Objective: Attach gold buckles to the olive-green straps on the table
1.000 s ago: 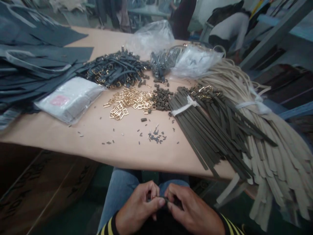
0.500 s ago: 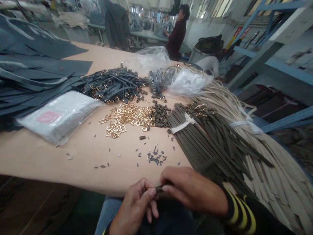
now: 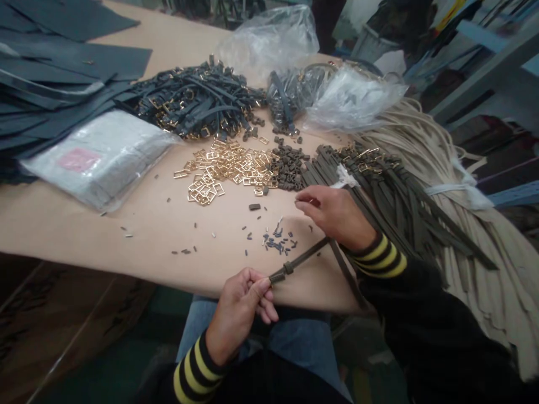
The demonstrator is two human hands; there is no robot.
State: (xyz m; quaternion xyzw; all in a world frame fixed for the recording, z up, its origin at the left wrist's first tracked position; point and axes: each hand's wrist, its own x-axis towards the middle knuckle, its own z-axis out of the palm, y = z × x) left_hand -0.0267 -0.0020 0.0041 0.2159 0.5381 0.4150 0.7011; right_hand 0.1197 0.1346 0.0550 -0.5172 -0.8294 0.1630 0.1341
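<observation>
My left hand [image 3: 246, 300] is low at the table's front edge, its thumb and fingers pinched on the folded end of an olive strap [image 3: 309, 256]. A small strap loop [image 3: 287, 267] sits around the strap just beyond the fingertips. From there the strap runs up to the right, bends below my right wrist and drops toward the table edge. My right hand [image 3: 332, 213] hovers near the pile of olive strap loops [image 3: 290, 163]; a narrow gap shows between thumb and fingers, with nothing visible in it. Gold buckles [image 3: 236, 163] lie heaped left of the loops.
Small dark metal-like pieces [image 3: 275, 241] and one loose loop [image 3: 254, 207] are scattered in front. A plastic-wrapped packet [image 3: 101, 160] lies left, below dark strap pieces with buckles [image 3: 197, 101]. Olive straps [image 3: 404, 207] and beige straps [image 3: 475, 252] cover the right side. Clear plastic bags [image 3: 353, 98] lie behind.
My right hand has left the strap end and moved up and right toward the loops. The left hand still holds the strap, now stretched out in view. The head view has tilted down.
</observation>
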